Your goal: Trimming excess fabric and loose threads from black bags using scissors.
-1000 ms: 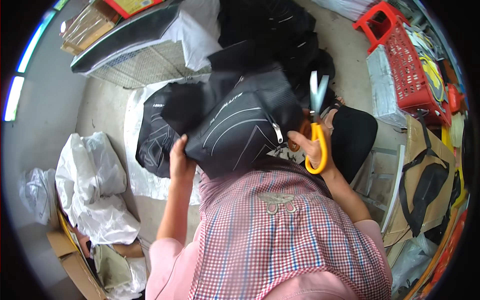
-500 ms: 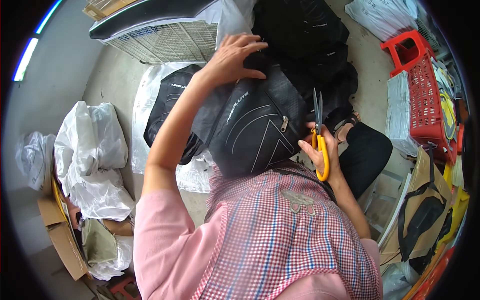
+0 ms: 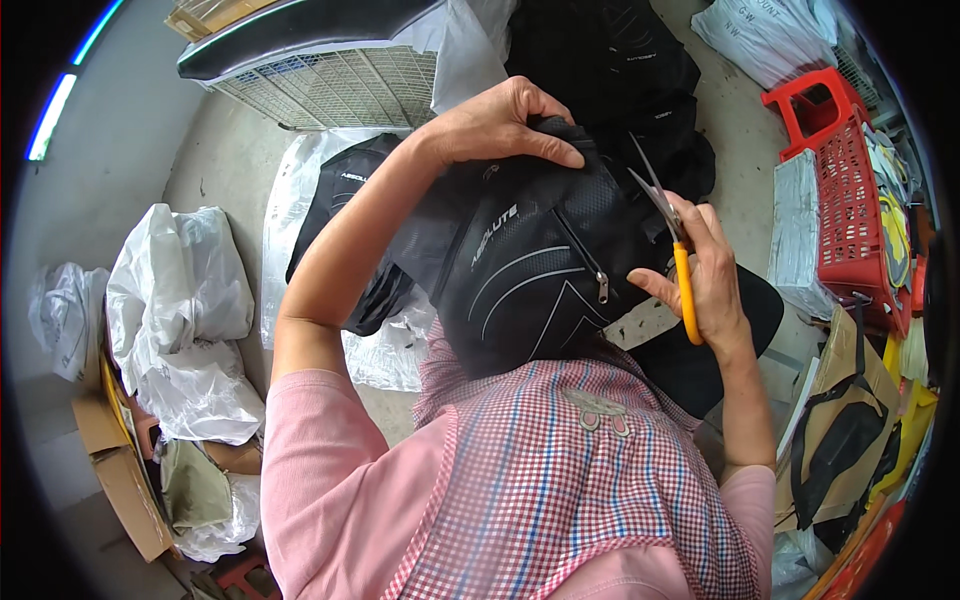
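Observation:
A black backpack [image 3: 535,265] with pale curved lines and a zipped front pocket rests against my lap. My left hand [image 3: 515,125] is closed on its top edge, thumb on the near side and fingers partly hidden behind the fabric. To the right of the bag, my right hand [image 3: 712,265] holds a pair of scissors [image 3: 685,295] with yellow handles. The scissors' blades point up and to the left, slightly apart, close to the bag's right side. More black bags [image 3: 605,55] lie beyond it, and another [image 3: 340,185] is to its left.
A wire crate [image 3: 330,85] with a dark padded top stands at the far left. White plastic bags [image 3: 180,310] and a cardboard box [image 3: 130,490] are at the left wall. On the right are a red basket [image 3: 845,220], a red stool [image 3: 800,100] and a tan bag [image 3: 845,430].
My left hand has come down onto the backpack's top edge and gripped it. The backpack has shifted slightly right and nearer. My right hand has moved right, and the scissors' blades have parted and tilted left.

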`<state>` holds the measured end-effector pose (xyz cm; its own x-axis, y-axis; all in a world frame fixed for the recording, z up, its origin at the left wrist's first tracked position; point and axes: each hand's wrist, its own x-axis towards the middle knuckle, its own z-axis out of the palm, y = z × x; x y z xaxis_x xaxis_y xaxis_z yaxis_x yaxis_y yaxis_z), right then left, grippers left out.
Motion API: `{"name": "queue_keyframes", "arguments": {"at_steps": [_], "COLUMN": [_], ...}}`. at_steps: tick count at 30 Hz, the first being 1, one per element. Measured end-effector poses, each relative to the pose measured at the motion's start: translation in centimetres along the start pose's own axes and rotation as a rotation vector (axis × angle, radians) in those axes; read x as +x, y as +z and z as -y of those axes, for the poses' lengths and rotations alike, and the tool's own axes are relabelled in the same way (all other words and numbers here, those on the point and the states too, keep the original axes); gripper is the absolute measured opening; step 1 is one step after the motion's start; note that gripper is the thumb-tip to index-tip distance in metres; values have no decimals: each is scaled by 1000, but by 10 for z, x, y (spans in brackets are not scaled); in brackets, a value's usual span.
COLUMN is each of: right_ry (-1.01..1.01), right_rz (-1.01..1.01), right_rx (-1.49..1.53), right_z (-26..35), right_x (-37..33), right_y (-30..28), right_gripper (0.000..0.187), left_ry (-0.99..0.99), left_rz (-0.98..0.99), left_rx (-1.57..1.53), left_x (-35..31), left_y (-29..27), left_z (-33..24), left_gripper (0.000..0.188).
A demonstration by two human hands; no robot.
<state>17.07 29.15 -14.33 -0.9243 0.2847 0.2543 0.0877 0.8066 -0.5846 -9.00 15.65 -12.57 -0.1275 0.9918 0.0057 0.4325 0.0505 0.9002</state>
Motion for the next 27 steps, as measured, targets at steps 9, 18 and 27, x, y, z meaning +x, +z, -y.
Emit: {"name": "queue_keyframes", "arguments": {"at_steps": [9,18,27], "right_ry": [-151,-154,-156], "right_rz": [64,62,63], "right_rx": [16,93,141], "right_z": [33,24,31], "right_x": [16,3,4], "right_y": [-11,-12,-13], "right_gripper": [70,60,48], "left_ry": [207,217,59], "left_rz": [-50,-132,-85], "left_rx": [-159,-214,-299], "left_x": [-21,-24,-23], "left_y": [18,37,42], "left_z": [-31,-39,-46], "left_gripper": [18,18,14]}}
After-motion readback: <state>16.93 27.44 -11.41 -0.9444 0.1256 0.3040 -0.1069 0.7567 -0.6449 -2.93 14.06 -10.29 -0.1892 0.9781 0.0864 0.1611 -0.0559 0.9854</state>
